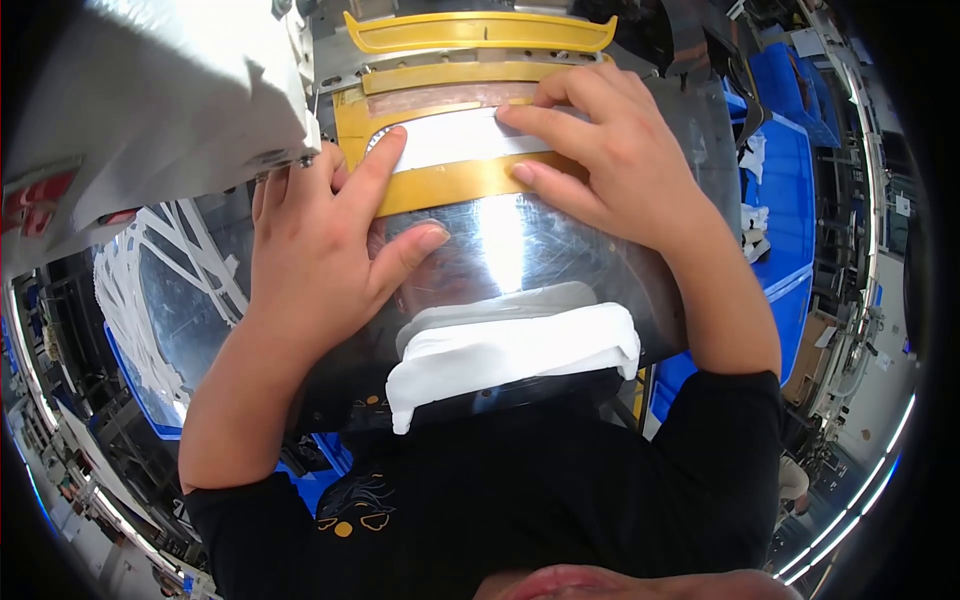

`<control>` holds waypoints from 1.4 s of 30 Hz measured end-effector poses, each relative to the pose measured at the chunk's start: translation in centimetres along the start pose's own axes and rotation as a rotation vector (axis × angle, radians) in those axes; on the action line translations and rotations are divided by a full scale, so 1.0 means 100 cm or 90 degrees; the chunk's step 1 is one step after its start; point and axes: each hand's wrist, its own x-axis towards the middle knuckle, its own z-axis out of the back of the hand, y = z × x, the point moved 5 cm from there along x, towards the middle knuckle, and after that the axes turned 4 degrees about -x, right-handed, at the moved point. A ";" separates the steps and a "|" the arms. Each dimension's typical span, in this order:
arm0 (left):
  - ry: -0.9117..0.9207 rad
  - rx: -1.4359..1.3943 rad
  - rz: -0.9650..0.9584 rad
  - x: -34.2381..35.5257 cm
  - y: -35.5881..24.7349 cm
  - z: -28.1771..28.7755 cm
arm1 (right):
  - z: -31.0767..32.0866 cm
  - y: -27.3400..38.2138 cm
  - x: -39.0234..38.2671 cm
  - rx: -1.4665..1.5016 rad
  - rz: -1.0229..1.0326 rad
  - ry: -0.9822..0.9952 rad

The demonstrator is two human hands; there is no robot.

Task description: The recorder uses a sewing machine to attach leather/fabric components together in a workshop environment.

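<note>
A white strip of cloth-like material lies on a yellow template plate at the far middle of a shiny metal work surface. My left hand is open, its index fingertip on the strip's left end and its thumb spread out toward me. Some of its other fingers are partly hidden next to the white machine head. From the right comes my right hand, open, with the index fingertip at the strip's upper edge and the thumb low by the plate's front band. Neither hand grips anything.
Close to my body, a stack of white shaped pieces lies on the metal surface. A yellow curved bar is beyond the plate. White strips are heaped at left, and blue bins stand at right.
</note>
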 end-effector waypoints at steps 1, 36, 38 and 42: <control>0.000 0.000 0.001 0.000 0.000 0.000 | 0.000 0.001 0.000 0.002 0.000 -0.001; -0.183 -0.134 -0.179 -0.021 -0.006 0.030 | 0.028 0.105 -0.003 0.313 0.010 0.254; -0.199 -0.155 -0.186 -0.022 -0.005 0.033 | 0.031 0.107 -0.005 0.316 0.012 0.241; -0.195 -0.213 -0.225 -0.027 -0.005 0.032 | 0.032 0.112 -0.007 0.285 0.047 0.213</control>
